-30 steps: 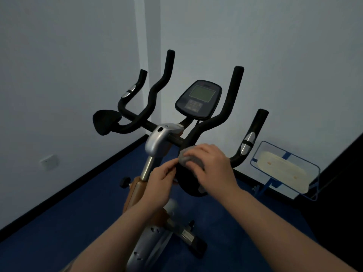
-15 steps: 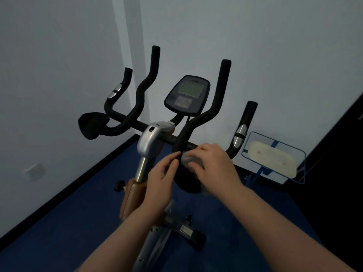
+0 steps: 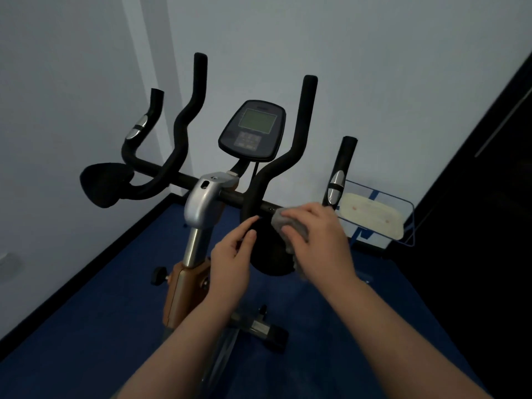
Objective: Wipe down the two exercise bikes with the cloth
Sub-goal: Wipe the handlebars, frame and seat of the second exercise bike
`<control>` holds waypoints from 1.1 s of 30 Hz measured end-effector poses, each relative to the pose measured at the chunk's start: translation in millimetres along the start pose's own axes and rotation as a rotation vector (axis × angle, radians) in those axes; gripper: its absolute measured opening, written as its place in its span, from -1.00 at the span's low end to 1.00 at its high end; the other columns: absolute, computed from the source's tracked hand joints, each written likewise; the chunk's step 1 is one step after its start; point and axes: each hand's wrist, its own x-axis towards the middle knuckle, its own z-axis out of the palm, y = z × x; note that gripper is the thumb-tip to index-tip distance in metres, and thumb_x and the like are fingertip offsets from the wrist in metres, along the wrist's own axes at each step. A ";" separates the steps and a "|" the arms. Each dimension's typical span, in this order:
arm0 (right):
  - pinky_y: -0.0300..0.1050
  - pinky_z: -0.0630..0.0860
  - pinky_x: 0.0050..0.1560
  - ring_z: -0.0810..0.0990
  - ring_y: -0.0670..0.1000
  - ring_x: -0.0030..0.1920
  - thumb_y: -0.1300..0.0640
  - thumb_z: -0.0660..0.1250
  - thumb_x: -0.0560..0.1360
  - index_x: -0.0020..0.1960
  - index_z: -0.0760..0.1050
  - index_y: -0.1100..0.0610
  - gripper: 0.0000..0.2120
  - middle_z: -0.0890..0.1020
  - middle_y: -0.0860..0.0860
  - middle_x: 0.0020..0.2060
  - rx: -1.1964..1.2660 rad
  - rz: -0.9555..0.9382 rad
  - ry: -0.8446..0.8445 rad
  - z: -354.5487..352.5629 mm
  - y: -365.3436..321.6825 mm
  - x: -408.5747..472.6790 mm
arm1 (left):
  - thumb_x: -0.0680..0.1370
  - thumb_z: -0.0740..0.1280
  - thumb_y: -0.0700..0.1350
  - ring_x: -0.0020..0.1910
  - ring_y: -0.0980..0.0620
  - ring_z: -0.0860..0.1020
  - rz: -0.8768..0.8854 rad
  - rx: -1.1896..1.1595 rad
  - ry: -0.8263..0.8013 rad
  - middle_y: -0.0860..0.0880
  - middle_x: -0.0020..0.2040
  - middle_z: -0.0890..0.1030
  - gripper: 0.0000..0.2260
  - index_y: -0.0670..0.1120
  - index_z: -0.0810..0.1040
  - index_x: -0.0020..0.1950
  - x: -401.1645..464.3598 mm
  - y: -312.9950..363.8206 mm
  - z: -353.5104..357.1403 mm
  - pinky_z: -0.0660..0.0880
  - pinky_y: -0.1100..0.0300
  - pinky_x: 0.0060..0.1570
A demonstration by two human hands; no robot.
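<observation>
One exercise bike (image 3: pixel 201 203) stands before me, with black handlebars, a silver stem and a console (image 3: pixel 252 131) on top. My right hand (image 3: pixel 313 234) grips a grey cloth (image 3: pixel 280 223) against the crossbar, just right of the inner right handlebar (image 3: pixel 276 168). The cloth also covers part of the round black elbow pad (image 3: pixel 269 260) below. My left hand (image 3: pixel 233 254) holds the left rim of that pad, fingers curled near the handlebar's base. The other bike is out of view.
White walls meet in a corner behind the bike. A blue-framed flat mop head (image 3: pixel 371 217) leans against the right wall. A dark panel (image 3: pixel 475 197) fills the far right. The floor (image 3: pixel 86 312) is blue, with the bike's base (image 3: pixel 259 329) below my arms.
My right hand slid the cloth rightward along the crossbar, away from the stem. My left hand stayed by the pad. The camera view shifted slightly.
</observation>
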 end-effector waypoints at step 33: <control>-0.16 0.48 0.03 0.51 -0.06 0.06 0.14 0.37 0.51 0.15 0.57 0.04 -0.78 0.59 -0.11 0.09 -0.163 0.057 -0.005 43.0 -35.8 -34.1 | 0.61 0.14 -0.35 -0.07 0.18 0.62 -0.063 -0.074 -0.377 0.12 -0.01 0.68 -0.66 0.01 0.58 0.16 32.1 4.8 -43.7 0.53 0.33 -0.20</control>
